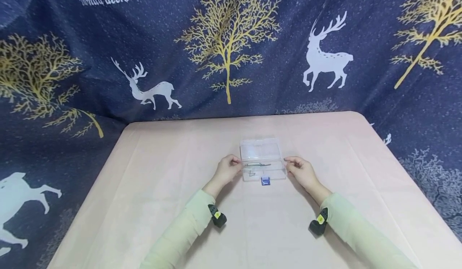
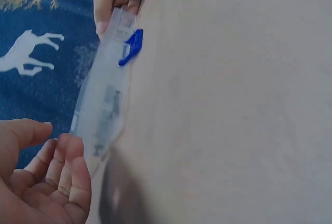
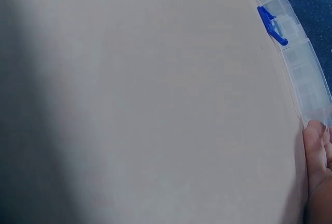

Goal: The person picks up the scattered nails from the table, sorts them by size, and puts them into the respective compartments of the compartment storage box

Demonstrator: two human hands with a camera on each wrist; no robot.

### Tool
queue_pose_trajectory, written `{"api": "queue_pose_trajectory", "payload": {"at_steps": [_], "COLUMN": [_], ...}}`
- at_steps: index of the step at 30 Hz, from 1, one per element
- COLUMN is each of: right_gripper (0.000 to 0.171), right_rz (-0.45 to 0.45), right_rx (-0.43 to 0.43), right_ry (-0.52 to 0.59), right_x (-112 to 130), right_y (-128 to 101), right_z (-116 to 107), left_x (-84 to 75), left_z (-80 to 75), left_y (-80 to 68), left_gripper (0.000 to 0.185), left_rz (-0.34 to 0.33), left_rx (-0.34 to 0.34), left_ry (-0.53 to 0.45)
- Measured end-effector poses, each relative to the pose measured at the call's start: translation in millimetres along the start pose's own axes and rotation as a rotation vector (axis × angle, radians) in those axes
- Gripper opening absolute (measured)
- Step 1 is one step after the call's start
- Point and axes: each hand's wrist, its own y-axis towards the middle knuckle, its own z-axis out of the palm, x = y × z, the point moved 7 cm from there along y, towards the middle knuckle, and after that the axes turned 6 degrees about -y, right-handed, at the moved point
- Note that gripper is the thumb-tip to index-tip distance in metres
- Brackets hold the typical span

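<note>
Two hands flank a clear plastic box (image 1: 262, 159) at frame centre in your head view: your left hand (image 1: 228, 170) sits at the box's left end, right hand (image 1: 302, 171) at its right end, both on the pink table (image 1: 155, 189). Fingers look loosely curled w/ tips at the box ends; whether they grasp it can't be told from here. Lid is up toward the back, thin metal bits lie inside, and a blue latch (image 1: 265, 181) sits at the near edge. Left wrist view: box runs from upper left to lower left, latch (image 2: 132, 47) near the top; your left hand (image 2: 39, 182) at lower left is relaxed, palm showing, fingertips just beside the box end, while your right hand's fingers (image 2: 111, 1) grip the far end at top. Right wrist view: box (image 3: 298, 53) along the right edge, latch (image 3: 271, 25) upper right, right-hand fingers (image 3: 316, 151) touching its near end at lower right.
</note>
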Motion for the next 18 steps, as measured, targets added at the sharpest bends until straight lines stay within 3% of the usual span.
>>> {"api": "queue_pose_trajectory", "payload": {"at_steps": [7,13,18], "right_gripper": [0.033,0.034,0.036], "right_rz": [-0.028,-0.013,-0.004], "right_rx": [0.026,0.071,0.118], "right_ry": [-0.005,0.009,0.06], "right_x": [-0.9,-13.7,-17.7], "right_y": [9.2,6.9,0.1], "right_z": [1.3,-9.5,-13.8], "left_x": [11.8,14.2,12.8], "left_z": [-22.9,-40.8,-62.9], "left_y": [0.1,-5.3,-17.7], "left_gripper": [0.011,0.01,0.012], "left_rz": [0.053,0.092,0.156], "left_rx": [-0.095,-0.122,-0.191], "left_ry": [0.029,0.099,0.285]}}
